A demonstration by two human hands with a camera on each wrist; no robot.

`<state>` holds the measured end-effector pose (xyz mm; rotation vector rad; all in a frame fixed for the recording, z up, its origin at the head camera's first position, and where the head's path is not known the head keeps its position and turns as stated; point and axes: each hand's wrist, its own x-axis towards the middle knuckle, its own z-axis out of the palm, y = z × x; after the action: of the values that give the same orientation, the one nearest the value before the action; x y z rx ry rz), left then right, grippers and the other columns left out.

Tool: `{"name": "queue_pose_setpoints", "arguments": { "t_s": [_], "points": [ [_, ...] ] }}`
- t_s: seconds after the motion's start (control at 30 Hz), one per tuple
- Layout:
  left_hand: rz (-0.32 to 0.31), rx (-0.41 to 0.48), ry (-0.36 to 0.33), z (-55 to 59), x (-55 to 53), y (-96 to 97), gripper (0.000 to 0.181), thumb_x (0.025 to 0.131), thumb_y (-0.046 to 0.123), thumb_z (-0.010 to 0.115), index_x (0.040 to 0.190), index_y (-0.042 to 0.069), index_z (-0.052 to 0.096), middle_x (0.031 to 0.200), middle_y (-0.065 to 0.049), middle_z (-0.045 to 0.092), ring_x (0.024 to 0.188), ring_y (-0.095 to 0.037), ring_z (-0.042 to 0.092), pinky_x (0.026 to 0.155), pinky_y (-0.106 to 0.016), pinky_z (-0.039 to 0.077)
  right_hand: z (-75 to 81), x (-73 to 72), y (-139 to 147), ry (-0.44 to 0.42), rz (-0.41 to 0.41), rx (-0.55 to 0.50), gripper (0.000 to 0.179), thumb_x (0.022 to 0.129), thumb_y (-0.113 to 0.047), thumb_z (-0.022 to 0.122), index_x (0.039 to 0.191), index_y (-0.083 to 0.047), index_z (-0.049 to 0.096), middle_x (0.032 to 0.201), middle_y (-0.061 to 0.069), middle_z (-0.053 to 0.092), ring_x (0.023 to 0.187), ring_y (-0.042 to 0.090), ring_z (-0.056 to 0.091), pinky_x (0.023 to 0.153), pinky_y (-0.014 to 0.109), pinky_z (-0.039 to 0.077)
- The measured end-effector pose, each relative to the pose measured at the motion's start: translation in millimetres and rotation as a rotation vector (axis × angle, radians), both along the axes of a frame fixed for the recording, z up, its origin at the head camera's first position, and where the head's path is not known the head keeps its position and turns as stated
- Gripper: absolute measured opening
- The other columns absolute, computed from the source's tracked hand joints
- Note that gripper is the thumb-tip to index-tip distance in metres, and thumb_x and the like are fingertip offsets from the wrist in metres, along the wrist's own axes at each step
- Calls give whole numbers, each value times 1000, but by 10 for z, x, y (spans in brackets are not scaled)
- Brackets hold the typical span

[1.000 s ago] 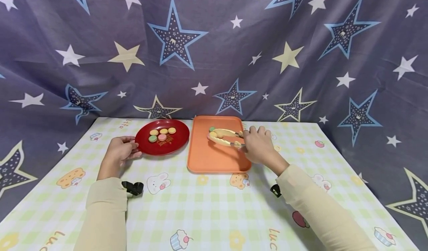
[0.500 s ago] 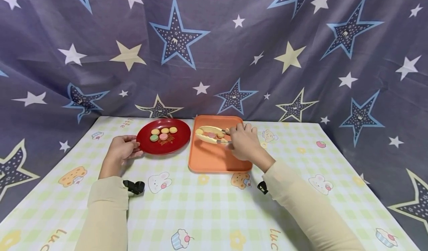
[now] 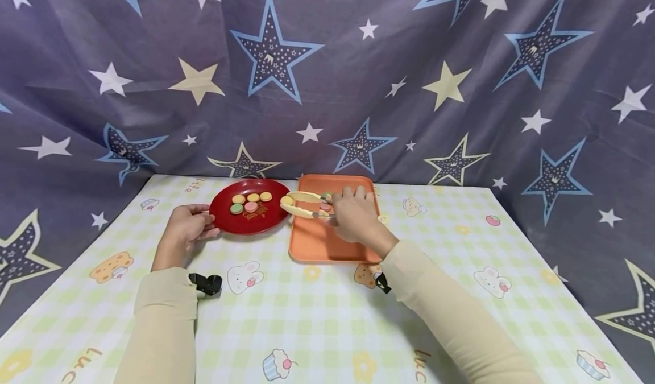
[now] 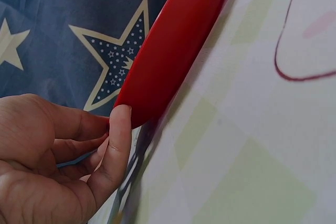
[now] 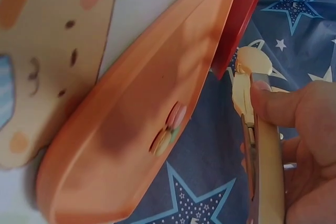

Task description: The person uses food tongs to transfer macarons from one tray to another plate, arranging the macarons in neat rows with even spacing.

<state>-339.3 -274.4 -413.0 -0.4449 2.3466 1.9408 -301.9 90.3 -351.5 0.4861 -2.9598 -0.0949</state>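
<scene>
My left hand (image 3: 188,224) pinches the left rim of a red plate (image 3: 237,224), thumb and fingers at its edge in the left wrist view. On the plate lie three yellow macarons (image 3: 253,198), a green macaron (image 3: 236,209) and a pink macaron (image 3: 251,207). My right hand (image 3: 358,216) grips cream-coloured tongs (image 3: 306,196) with metal parts. Between the tong tips is a yellow macaron (image 3: 287,201), at the plate's right rim. In the right wrist view, pink (image 5: 176,115), yellow and green macarons sit together on an orange tray (image 5: 121,140).
The tray stands close to the right of the plate, at the back of a table with a checked, cartoon-printed cloth (image 3: 307,316). Behind the table hangs a dark star-patterned curtain (image 3: 327,77). A black wrist camera (image 3: 206,284) sits by the left sleeve.
My right hand has moved left with the tongs, carrying the yellow macaron from over the tray to the plate's right rim. The left hand stays on the plate's rim.
</scene>
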Motion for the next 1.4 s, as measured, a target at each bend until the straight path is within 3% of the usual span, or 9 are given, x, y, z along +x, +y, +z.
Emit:
{"name": "queue_pose_setpoints", "arguments": {
  "t_s": [0.17,0.43,0.97,1.4],
  "points": [
    [3,-5,-5,-2,-6,9,52,103,-1,49,154,-3,37,128,-19,51,72,-11,69,77,-30,64,-25,-32,-114,-34,-15,-1,46,99,-48,63,129,-14,58,103,5,47,94,28,37,83,39,33],
    [5,4,0,-3,-12,-8,54,102,-2,49,154,-4,36,125,-18,52,70,-10,70,78,-32,64,-59,-101,-290,-48,-3,7,34,101,-50,60,111,-18,58,98,2,45,92,27,36,78,37,27],
    [-7,3,8,32,15,0,53,102,-3,49,154,-5,36,119,-16,55,69,-10,70,80,-33,64,-65,-270,-619,-80,-36,82,44,99,-50,62,130,-18,60,105,4,48,96,27,37,80,38,35],
    [2,2,7,26,12,19,56,101,-5,49,155,-4,35,113,-14,55,70,-9,67,80,-33,64,-74,-329,-767,-105,-61,141,43,99,-53,61,126,-19,63,111,5,51,103,29,39,88,41,37]
  ]
}}
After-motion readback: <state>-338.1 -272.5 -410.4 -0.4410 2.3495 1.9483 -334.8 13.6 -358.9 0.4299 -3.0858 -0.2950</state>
